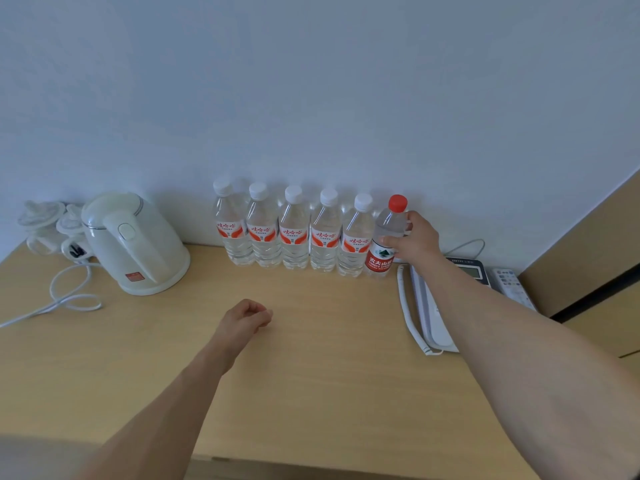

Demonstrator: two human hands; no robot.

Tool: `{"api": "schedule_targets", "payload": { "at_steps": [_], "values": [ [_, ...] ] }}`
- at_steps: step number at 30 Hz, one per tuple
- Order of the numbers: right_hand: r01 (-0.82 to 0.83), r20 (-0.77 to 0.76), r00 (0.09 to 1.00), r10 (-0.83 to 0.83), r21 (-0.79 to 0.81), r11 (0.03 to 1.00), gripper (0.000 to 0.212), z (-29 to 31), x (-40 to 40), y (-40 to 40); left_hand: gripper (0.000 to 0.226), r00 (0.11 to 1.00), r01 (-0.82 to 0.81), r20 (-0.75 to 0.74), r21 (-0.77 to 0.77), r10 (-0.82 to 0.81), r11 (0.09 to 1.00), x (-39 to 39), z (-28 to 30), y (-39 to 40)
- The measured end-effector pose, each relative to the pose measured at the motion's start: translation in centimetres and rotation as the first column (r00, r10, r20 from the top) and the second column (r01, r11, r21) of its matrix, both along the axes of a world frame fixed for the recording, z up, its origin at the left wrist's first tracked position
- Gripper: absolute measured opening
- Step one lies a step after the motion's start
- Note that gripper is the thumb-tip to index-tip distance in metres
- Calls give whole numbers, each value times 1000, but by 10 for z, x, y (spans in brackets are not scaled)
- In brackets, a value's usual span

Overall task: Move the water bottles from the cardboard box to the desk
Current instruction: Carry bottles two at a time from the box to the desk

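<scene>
Placing sixth bottle: right hand (417, 242) grips the red-capped bottle (386, 242) upright at the row's right end on the desk (311, 358); five white-capped bottles (294, 230) already lined up by the wall; left hand (242, 318) loosely curled, empty; cardboard box out of view, remaining count unknown.
</scene>
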State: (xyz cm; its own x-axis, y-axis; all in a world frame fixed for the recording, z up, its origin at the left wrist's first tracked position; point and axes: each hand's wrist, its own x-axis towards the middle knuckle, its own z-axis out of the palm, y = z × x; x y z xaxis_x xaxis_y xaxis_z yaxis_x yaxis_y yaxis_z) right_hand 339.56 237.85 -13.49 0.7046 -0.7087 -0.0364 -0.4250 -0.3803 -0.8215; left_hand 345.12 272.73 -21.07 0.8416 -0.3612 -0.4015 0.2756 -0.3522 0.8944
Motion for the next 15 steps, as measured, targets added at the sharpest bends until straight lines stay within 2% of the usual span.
{"api": "schedule_targets", "payload": {
  "at_steps": [7,15],
  "values": [
    [37,18,999,-37,32,999,62,2,-3,2,19,1000,8,2,4,-8,1000,-2,-1,1],
    [54,-43,997,-56,-61,997,51,6,0,4,25,1000,1,28,25,-2,1000,0,2,2]
  ]
}}
